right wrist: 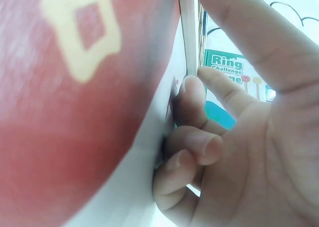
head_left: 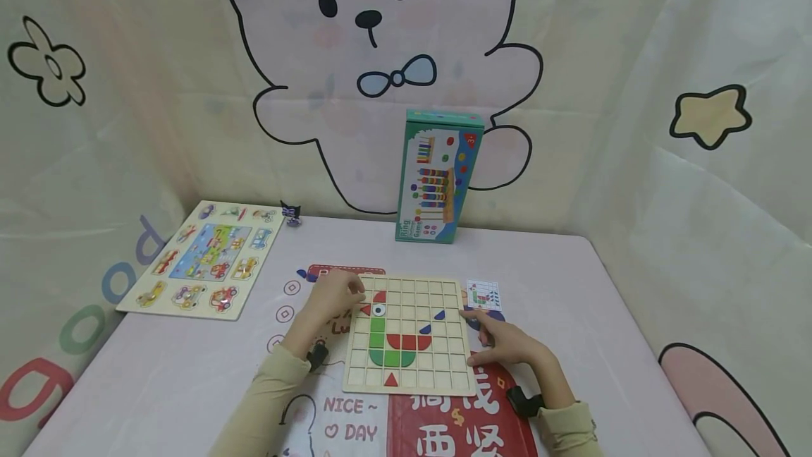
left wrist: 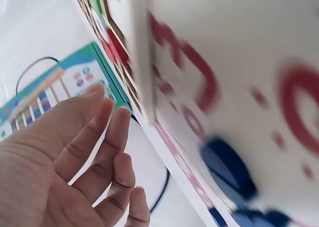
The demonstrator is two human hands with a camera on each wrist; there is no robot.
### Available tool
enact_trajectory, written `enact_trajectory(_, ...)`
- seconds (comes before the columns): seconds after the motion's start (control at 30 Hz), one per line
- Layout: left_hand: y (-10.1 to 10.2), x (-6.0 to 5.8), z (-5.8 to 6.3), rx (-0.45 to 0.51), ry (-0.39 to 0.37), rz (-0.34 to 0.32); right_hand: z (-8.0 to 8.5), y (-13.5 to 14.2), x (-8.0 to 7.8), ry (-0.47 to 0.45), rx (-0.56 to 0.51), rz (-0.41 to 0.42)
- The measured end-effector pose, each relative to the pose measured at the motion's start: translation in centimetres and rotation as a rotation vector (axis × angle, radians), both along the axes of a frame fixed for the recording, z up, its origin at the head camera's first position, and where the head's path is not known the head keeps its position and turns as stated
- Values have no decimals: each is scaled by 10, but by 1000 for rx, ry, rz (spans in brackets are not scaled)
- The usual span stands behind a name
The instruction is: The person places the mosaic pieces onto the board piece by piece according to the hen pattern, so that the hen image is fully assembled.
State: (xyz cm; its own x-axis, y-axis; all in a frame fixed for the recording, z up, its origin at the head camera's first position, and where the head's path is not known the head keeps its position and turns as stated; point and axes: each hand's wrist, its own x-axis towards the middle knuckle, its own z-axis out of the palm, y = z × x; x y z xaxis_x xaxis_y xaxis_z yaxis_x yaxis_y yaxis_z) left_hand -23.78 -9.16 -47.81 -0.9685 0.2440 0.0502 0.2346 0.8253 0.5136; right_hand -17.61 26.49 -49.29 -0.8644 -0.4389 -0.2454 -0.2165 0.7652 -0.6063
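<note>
A square wooden grid board [head_left: 438,367] lies on the table, bearing colored pieces in a bird-like shape. A round eye piece [head_left: 378,309] sits under a red quarter-round piece [head_left: 380,296], beside a red triangle [head_left: 366,309]. Green pieces [head_left: 377,333] run down to a curved base with red ones above it; two blue pieces [head_left: 440,315] slant up at right. My left hand [head_left: 336,295] is at the board's upper left corner, thumb and fingers loosely bent with nothing between them. At the right edge, my right hand [head_left: 507,340] touches the board with spread thumb and index finger.
A small pattern card [head_left: 483,296] lies beyond the board's upper right corner. A green ring game box [head_left: 438,182] stands at the back. Toward the left lies a picture puzzle board [head_left: 206,309], with a small dark figure [head_left: 291,214] at its far corner. A printed cover lies beneath the grid board.
</note>
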Motion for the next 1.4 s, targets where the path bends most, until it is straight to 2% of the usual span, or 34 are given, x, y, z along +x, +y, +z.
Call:
enact_trajectory(0.3, -39, -6, -7, -54, 49, 43, 0, 0, 0, -6, 0, -5)
enact_trajectory(0.6, -74, -6, -3, -49, 42, 96, 0, 0, 0, -14, -4, -7)
enact_trajectory(0.73, -86, -8, -1, -41, 8, 123, 0, 0, 0, -11, 2, -7)
enact_trajectory(1.0, -100, -13, 6, -11, -101, 176, 0, 0, 0, -3, 7, -5)
enact_trajectory(1.23, -105, -23, 4, -29, -99, 219, 1, -1, 0, -12, 3, -10)
enact_trajectory(1.4, -107, -33, 2, -36, -110, 222, 2, -2, 0, -13, 5, -12)
